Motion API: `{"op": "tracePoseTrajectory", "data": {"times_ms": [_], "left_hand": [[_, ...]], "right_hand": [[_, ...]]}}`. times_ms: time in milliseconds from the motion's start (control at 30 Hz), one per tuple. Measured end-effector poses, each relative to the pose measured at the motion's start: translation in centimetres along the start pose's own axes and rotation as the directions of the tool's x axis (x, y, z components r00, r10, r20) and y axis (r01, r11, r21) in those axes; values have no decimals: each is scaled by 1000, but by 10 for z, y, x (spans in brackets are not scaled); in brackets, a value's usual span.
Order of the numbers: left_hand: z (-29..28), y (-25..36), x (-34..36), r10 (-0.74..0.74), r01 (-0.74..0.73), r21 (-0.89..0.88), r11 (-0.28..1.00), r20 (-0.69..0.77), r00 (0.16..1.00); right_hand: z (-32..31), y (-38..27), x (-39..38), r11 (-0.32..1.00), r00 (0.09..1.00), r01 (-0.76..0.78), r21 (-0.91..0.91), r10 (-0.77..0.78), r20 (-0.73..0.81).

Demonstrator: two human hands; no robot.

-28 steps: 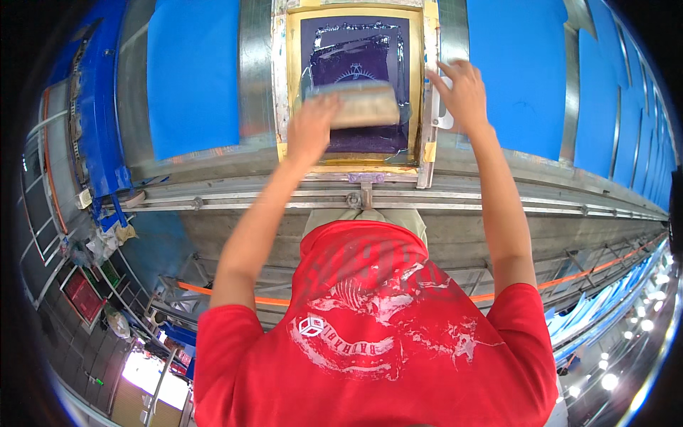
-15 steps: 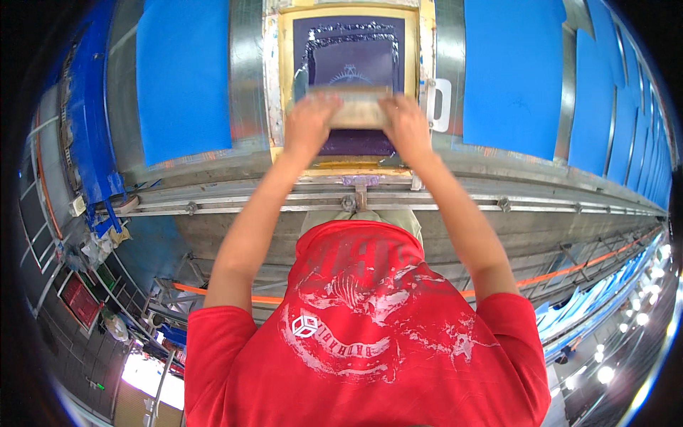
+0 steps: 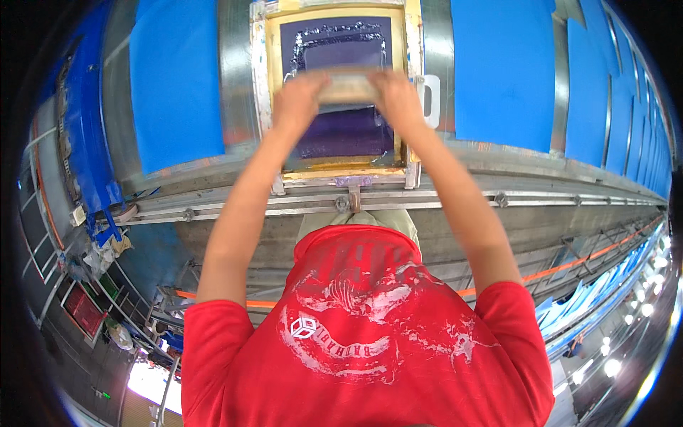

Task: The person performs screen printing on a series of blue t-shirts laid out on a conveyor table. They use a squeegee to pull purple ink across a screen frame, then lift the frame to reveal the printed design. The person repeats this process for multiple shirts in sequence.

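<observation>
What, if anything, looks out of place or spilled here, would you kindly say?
Lavender smears mark the grey metal bracket at the near edge of the yellow-edged rectangular frame; they look odd, since the dark purple ink lies inside it.

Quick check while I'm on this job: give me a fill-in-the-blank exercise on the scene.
1. Of the left hand and right hand, ____ hold the pale bar.
2. The shirt is mostly ____.
3. The large sheets beside the frame are ____.

Missing words: both; red; blue.
</observation>
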State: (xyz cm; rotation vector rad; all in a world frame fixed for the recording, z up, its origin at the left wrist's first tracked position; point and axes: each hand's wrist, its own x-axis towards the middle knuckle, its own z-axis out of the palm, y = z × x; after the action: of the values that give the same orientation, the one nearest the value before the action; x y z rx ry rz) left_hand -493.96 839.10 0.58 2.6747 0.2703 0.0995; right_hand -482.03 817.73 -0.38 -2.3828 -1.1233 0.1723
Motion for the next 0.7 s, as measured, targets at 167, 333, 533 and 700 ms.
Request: {"op": "tracePoseTrajectory", "data": {"times_ms": [167,333,533,700], "left_hand": [[-3,14,-55,86,-86,-62,994,6,996],[-30,-6,45,-17,21,-94,995,42,999],[-19,-1,45,-99,98,21,995,90,991],[5,31,-74,-13,13,0,1000,53,999]], "right_hand": [[-15,-25,-53,993,998,-14,117,6,68],[-14,18,47,997,995,68,-34,-70,-74],[-3,9,34,999,997,-51,-7,50,-55],[14,-16,-83,994,999,-20,107,24,-44]]}}
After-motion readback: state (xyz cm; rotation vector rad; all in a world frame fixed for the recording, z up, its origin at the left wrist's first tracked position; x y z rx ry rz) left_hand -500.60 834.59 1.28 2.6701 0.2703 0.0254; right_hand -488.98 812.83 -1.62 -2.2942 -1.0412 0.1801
